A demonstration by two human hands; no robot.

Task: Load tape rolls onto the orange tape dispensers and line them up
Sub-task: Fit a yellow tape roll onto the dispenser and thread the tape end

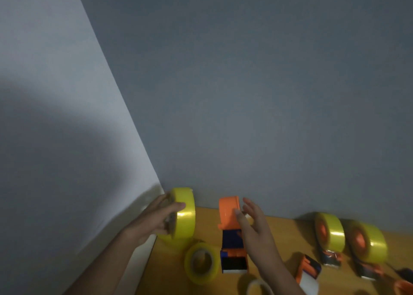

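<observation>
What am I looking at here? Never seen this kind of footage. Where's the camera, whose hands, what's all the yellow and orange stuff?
There is no machine here: a person works with bare hands, and the single picture comes from a camera worn on their head, looking forward and down. Most of the frame is grey wall; the wooden table fills the bottom edge.

The left hand grips a yellow tape roll held upright above the table. The right hand holds an empty orange tape dispenser by its hub.

Another yellow roll lies loose on the table. At the right, two dispensers already loaded with yellow tape stand side by side. Other parts at the bottom edge are cut off and blurred.
</observation>
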